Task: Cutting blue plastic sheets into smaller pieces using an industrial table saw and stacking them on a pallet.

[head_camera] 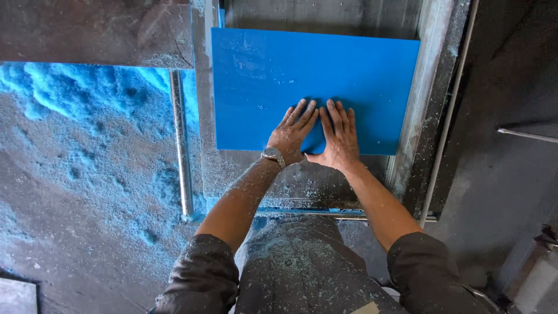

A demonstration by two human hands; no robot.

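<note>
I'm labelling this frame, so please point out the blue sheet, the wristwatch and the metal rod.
blue sheet point(302, 70), head view, bare upper middle of its face.
wristwatch point(272, 154), head view, its dial on the left wrist.
metal rod point(181, 145), head view, mid-length of the shaft.

Light is uneven: the middle and left of the frame are bright, while the upper left corner and the whole right side fall into deep shade. The blue sheet point(314, 87) is evenly lit with faint sheen and no hard glare. Short soft shadows sit under the hands. Blue dust point(87, 128) at left looks slightly overexposed. Focus is sharp centrally; the edges bend slightly.
</note>
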